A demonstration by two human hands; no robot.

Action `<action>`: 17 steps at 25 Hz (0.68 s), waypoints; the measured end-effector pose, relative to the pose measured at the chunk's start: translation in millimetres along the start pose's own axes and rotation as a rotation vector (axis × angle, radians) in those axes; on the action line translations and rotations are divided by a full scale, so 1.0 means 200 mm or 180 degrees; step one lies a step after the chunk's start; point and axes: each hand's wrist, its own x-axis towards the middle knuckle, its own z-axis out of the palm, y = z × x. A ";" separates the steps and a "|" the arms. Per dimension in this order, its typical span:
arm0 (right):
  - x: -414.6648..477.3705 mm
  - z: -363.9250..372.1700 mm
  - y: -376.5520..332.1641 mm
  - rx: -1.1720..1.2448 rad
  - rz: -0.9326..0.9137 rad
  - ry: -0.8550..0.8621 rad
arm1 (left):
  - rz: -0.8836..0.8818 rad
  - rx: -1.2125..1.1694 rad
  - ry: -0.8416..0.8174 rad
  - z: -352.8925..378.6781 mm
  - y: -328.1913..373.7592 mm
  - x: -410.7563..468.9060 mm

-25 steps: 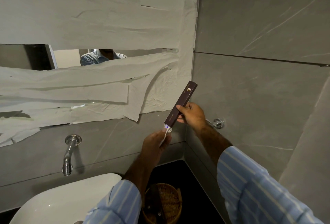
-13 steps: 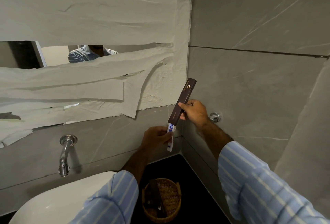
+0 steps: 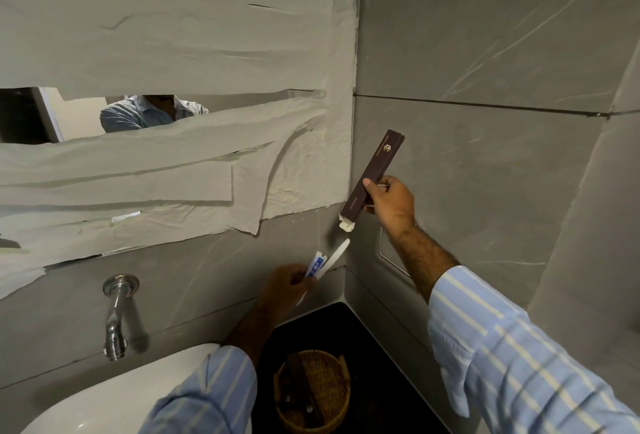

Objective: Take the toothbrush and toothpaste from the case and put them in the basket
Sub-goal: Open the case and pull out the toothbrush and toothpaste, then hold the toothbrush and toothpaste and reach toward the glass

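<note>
Now the toothbrush and toothpaste are all the way out of the case; a moment ago they were only peeking out. Our left hand holds both, low in the middle of the frame. Our right hand is closed around the dark brown case, right of the middle, its open end pointing down. Pulling out is done, we think. Next we must lower them into the basket at the bottom. We see a thin white brush and a small blue-and-white tube.
</note>
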 end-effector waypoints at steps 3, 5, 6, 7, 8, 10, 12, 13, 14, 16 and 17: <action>-0.01 -0.03 0.01 -0.0093 0.0033 0.0015 | -0.0324 -0.0326 0.0029 -0.01 -0.09 0.01; -0.04 -0.05 0.06 -0.0130 0.0257 -0.0133 | -0.0668 -0.0709 0.0040 -0.01 -0.10 0.01; -0.06 -0.06 0.10 -0.0130 0.0426 -0.0258 | -0.0808 -0.0850 0.0006 0.00 -0.10 0.02; -0.08 -0.07 0.15 -0.0149 0.0612 -0.0385 | -0.0886 -0.0939 -0.0076 0.02 -0.10 0.02; -0.10 -0.07 0.20 -0.0177 0.0783 -0.0500 | -0.0934 -0.0971 -0.0167 0.04 -0.11 0.01; -0.16 -0.10 0.33 -0.0265 0.1086 -0.0642 | -0.1059 -0.1155 -0.0267 0.10 -0.11 -0.02; -0.24 -0.12 0.45 -0.0383 0.1331 -0.0732 | -0.1250 -0.1410 -0.0387 0.18 -0.09 -0.08; -0.29 -0.14 0.51 -0.0399 0.1447 -0.0768 | -0.1347 -0.1517 -0.0452 0.22 -0.10 -0.10; -0.33 -0.15 0.57 -0.0393 0.1562 -0.0796 | -0.1435 -0.1538 -0.0508 0.27 -0.10 -0.13; -0.44 -0.18 0.73 -0.0385 0.1843 -0.0862 | -0.1555 -0.1447 -0.0627 0.38 -0.14 -0.20; -0.49 -0.20 0.82 -0.0354 0.2010 -0.0898 | -0.1594 -0.1349 -0.0649 0.44 -0.15 -0.24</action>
